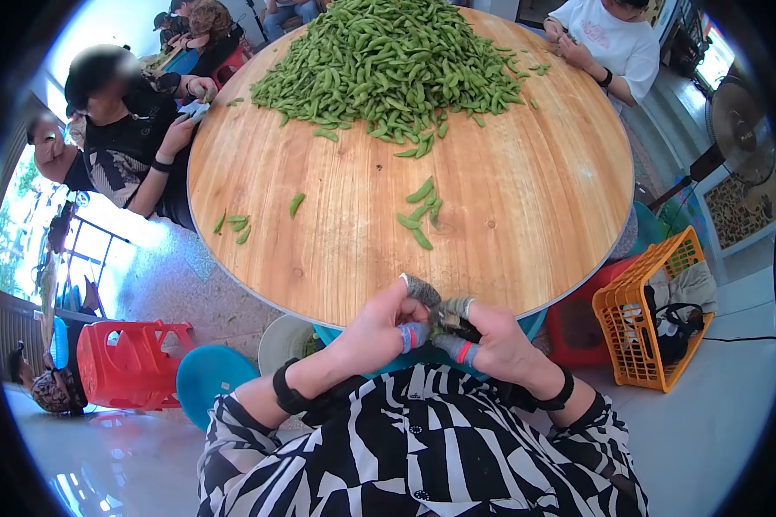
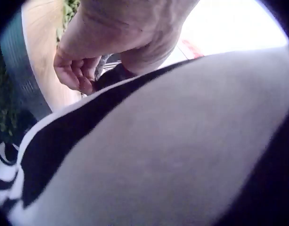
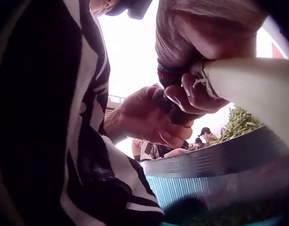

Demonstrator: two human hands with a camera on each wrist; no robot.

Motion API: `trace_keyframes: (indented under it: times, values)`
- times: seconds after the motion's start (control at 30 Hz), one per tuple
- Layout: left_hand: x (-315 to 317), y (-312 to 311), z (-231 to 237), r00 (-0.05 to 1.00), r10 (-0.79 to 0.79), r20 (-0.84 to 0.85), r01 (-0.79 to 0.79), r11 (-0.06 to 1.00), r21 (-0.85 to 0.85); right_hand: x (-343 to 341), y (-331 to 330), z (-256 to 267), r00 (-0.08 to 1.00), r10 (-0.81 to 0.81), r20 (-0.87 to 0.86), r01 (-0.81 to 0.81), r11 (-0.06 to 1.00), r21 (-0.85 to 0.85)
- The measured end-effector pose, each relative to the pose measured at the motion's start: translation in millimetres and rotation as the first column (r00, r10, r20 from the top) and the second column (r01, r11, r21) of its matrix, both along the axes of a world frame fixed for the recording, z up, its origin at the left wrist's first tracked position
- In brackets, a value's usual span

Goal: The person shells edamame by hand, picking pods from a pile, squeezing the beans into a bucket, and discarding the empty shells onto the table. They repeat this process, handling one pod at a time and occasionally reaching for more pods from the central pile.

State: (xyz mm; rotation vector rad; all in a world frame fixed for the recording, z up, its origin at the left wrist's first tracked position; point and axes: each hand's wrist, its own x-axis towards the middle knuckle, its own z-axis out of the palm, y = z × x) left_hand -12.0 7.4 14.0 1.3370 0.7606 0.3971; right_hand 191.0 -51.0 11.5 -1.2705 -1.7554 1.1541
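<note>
In the head view my left hand (image 1: 372, 320) and right hand (image 1: 502, 345) meet over the table's near edge, fingers curled inward. Grey finger covers, some with red and blue bands, wrap several thumbs and fingers. Between the fingertips they pinch a small dark green soybean pod (image 1: 450, 322), mostly hidden by the fingers. In the right wrist view, the right hand (image 3: 205, 42) is close above the left hand (image 3: 144, 115). Several loose green pods (image 1: 421, 213) lie on the wooden table (image 1: 345, 250) just beyond the hands.
A big heap of green pods (image 1: 388, 65) covers the table's far side. A turquoise basket (image 3: 182, 188) stands below the near edge. Left are a red stool (image 1: 134, 366) and teal basin (image 1: 215, 379); right, an orange crate (image 1: 625, 332). Other people sit round the table.
</note>
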Motion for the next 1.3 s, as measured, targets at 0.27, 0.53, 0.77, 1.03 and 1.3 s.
trace_keyframes:
  times: [0.27,0.53,0.77,1.03,1.3]
  values:
    - [0,0,8,0.969,0.159,-0.189,-0.065,0.904,0.422,3,0,-7,1.0,-0.017,-0.023,0.018,0.999,0.031]
    - [-14,72,18,0.789,0.485,-0.378,0.253,0.304,0.919,-6,-6,-22,0.975,-0.019,-0.222,-0.04,0.965,-0.26]
    - [33,96,-10,0.869,0.354,-0.347,0.112,0.541,0.833,1,-5,-9,0.826,-0.197,-0.528,-0.057,0.903,-0.426]
    - [7,106,-19,0.895,0.368,-0.254,-0.174,0.809,0.561,1,5,-9,0.643,-0.326,-0.693,-0.037,0.89,-0.454]
    - [11,44,-1,0.926,0.288,0.244,-0.303,0.953,0.024,-15,16,-2,0.603,-0.367,-0.708,0.048,0.903,-0.428]
